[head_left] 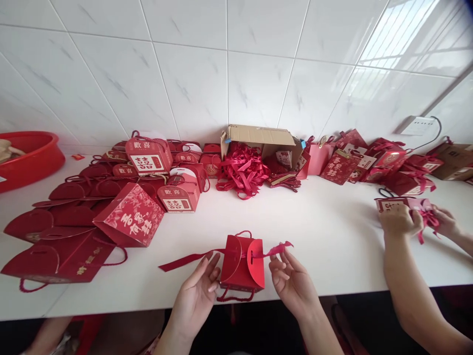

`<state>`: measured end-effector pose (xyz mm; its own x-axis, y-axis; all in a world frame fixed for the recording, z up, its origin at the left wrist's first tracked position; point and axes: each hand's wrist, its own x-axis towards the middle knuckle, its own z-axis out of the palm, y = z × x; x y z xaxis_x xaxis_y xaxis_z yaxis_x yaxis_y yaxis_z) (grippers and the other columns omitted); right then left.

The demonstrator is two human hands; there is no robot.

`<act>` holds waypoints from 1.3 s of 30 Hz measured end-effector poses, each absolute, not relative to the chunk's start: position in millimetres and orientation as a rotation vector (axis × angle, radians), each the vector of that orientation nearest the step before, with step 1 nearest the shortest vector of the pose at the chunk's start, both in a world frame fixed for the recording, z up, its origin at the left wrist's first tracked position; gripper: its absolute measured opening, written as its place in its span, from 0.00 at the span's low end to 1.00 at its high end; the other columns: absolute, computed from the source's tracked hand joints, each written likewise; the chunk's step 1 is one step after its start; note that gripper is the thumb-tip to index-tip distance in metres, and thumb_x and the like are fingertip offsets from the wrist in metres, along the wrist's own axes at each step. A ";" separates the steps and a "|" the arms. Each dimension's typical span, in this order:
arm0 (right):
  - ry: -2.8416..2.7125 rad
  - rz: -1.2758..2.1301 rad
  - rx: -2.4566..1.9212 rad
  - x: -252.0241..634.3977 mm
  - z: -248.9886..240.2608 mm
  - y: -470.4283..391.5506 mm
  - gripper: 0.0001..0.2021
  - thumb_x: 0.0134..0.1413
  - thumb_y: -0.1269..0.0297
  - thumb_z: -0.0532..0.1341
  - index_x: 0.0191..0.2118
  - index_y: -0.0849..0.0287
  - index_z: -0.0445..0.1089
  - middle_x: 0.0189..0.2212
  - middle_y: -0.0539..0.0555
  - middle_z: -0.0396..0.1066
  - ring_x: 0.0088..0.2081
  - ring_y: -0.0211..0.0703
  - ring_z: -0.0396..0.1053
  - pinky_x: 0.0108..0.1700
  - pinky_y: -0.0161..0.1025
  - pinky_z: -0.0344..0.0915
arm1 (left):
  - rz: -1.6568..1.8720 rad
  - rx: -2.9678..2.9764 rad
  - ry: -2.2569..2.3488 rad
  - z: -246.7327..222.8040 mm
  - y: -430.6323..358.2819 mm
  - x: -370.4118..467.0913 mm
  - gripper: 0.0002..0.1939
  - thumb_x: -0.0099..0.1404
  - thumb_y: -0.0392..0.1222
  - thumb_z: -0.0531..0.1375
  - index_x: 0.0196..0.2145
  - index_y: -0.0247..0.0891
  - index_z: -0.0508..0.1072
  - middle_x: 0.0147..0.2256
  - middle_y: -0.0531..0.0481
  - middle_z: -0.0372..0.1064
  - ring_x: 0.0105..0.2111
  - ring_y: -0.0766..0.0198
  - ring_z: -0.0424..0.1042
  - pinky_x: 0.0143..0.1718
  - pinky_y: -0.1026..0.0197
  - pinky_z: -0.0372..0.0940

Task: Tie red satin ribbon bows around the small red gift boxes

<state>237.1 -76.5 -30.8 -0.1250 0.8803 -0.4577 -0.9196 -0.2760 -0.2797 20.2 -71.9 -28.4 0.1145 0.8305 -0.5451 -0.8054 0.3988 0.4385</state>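
A small red gift box [240,266] with two rounded flaps stands near the table's front edge. A dark red ribbon [188,260] runs through its flaps, one tail lying out to the left, the other rising to the right. Just left of the box, my left hand [197,291] is palm up with its fingers apart, the thumb near the ribbon, holding nothing. On the right side, my right hand [291,281] has the ribbon's short end at its fingertips. Cord handles hang at the front and back of the box.
Many red boxes [70,217] pile up on the left. Behind are a ribbon heap [246,170] and a cardboard box [258,134]. A red basin [29,158] stands far left. At the right, another person's hands [401,222] hold a box. More packets [340,165] lean by the wall.
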 end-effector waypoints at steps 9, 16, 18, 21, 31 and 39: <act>-0.043 1.724 -0.568 237.5 -28.0 -75.4 0.06 0.51 0.63 0.63 0.35 0.57 0.70 0.26 0.46 0.61 0.25 0.30 0.62 0.28 0.29 0.65 | 1.171 -0.022 0.737 -27.1 -61.8 16.9 0.05 0.62 0.30 0.57 0.29 0.35 0.70 0.25 0.54 0.64 0.19 0.75 0.63 0.13 0.75 0.58; -0.219 1.485 -0.863 224.8 -47.1 -78.0 0.13 0.46 0.68 0.68 0.39 0.51 0.70 0.29 0.45 0.64 0.28 0.30 0.63 0.32 0.28 0.66 | 1.173 0.242 1.034 -33.3 -66.4 18.9 0.10 0.56 0.44 0.65 0.29 0.35 0.73 0.27 0.50 0.71 0.26 0.66 0.70 0.23 0.66 0.65; -0.270 1.422 -0.920 223.2 -53.1 -80.4 0.12 0.46 0.67 0.68 0.39 0.51 0.70 0.31 0.46 0.65 0.31 0.32 0.65 0.34 0.29 0.67 | 1.158 0.354 1.095 -35.5 -68.5 16.9 0.16 0.54 0.51 0.66 0.25 0.33 0.73 0.25 0.49 0.71 0.24 0.66 0.68 0.22 0.66 0.63; -0.295 1.346 -0.964 224.4 -57.3 -84.6 0.14 0.47 0.64 0.68 0.41 0.51 0.69 0.32 0.47 0.66 0.33 0.33 0.66 0.36 0.29 0.68 | 1.191 0.419 1.178 -37.5 -68.4 9.6 0.18 0.52 0.52 0.67 0.20 0.33 0.70 0.21 0.51 0.68 0.22 0.68 0.65 0.21 0.67 0.61; -0.326 1.136 -1.084 243.0 -39.6 -87.5 0.29 0.42 0.61 0.71 0.52 0.51 0.61 0.39 0.51 0.71 0.45 0.39 0.68 0.47 0.36 0.67 | 1.431 0.511 1.259 -20.2 -53.0 -27.5 0.22 0.45 0.57 0.69 0.20 0.35 0.70 0.20 0.51 0.69 0.26 0.65 0.68 0.27 0.66 0.66; -0.502 0.830 -1.128 243.2 -3.4 -75.5 0.21 0.45 0.58 0.69 0.46 0.52 0.67 0.35 0.49 0.69 0.37 0.37 0.69 0.44 0.39 0.65 | 1.818 0.830 1.230 17.6 -36.8 -29.4 0.13 0.53 0.49 0.67 0.26 0.36 0.74 0.26 0.52 0.69 0.25 0.69 0.65 0.25 0.66 0.62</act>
